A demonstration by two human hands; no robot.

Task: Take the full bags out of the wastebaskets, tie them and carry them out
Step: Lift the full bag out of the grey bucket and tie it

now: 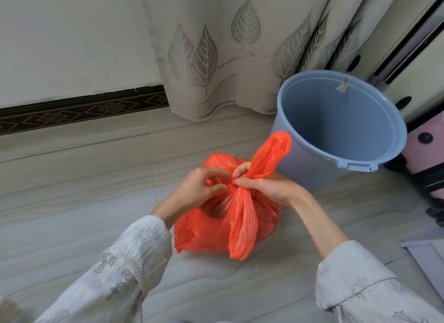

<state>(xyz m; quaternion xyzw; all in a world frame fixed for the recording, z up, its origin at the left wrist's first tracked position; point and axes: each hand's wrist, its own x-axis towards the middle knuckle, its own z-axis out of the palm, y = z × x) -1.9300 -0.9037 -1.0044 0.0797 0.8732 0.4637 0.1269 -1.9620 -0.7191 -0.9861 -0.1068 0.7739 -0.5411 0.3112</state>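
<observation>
Head view: red bag (216, 229) sits on floor (72, 178), centre, near-left of blue wastebasket (336, 135). Left hand (199, 188) & right hand (266, 185) both pinch bag's gathered neck at knot; curtain (228, 46) far behind

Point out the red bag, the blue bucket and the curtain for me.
bag (206, 233), head view, on its bulging lower left side.
bucket (302, 161), head view, on its outer wall below the rim.
curtain (225, 58), head view, on the leaf-patterned panel.
</observation>
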